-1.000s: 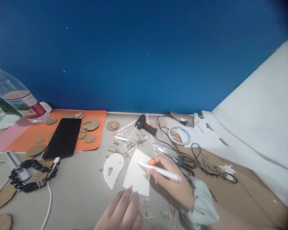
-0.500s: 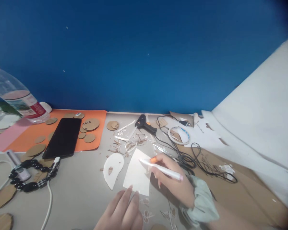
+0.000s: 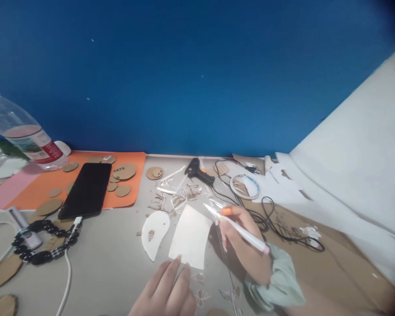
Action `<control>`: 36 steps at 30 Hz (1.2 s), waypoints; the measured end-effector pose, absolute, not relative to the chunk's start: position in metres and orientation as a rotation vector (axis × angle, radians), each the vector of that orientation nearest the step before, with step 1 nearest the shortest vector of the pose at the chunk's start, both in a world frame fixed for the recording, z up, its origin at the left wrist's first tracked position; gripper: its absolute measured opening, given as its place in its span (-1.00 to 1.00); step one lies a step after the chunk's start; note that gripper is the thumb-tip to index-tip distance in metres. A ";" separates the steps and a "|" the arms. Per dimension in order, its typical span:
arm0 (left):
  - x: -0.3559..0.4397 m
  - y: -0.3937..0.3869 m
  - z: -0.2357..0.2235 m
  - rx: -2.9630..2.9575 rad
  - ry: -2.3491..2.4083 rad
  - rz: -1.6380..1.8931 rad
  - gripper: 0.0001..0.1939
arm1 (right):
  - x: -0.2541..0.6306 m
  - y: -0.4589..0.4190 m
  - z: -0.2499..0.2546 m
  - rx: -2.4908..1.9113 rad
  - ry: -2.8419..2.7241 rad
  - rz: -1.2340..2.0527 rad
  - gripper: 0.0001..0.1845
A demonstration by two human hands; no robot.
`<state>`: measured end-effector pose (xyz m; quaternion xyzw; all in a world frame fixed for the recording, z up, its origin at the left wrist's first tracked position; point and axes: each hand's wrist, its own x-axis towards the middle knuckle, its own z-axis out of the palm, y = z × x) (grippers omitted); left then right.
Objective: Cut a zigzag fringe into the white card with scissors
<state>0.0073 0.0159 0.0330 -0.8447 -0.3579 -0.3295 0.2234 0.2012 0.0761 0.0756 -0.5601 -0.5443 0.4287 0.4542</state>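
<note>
My right hand [image 3: 242,245] grips a white pen [image 3: 240,230] with a pink end, its tip lifted just past the top right corner of a white paper piece [image 3: 191,237]. A pale green scrunchie sits on that wrist. My left hand [image 3: 166,289] lies with fingers stretched flat, fingertips touching the paper's lower edge. A white curved cut-out [image 3: 155,232] with small holes lies just left of the paper.
A black phone [image 3: 87,188] on a charging cable lies on an orange sheet [image 3: 131,162] among brown cardboard discs. A black glue gun [image 3: 199,170], tape ring [image 3: 246,185], tangled black cables [image 3: 266,219], cardboard scraps, a bead string [image 3: 42,241] and a plastic bottle [image 3: 23,131] surround the work spot.
My right hand has shifted right and lifted the pen off the paper's middle to its top right corner. My left hand has stayed put.
</note>
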 end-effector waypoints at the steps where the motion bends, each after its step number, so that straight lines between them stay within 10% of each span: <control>1: 0.007 0.016 0.034 -2.318 -0.989 -0.944 -0.66 | 0.201 0.075 0.075 -1.364 -1.339 1.033 -0.76; 15: -0.004 0.016 0.045 -2.728 -1.128 -1.070 -0.65 | 0.202 0.071 0.078 -1.327 -1.379 1.012 -0.81; 23: -0.013 0.020 0.056 -2.843 -1.426 -1.026 -0.70 | 0.215 0.092 0.072 -0.861 -1.114 1.878 -0.65; 36: -0.011 0.022 0.050 -2.959 -1.421 -0.961 -0.66 | 0.212 0.083 0.070 -0.783 -1.263 2.115 -0.69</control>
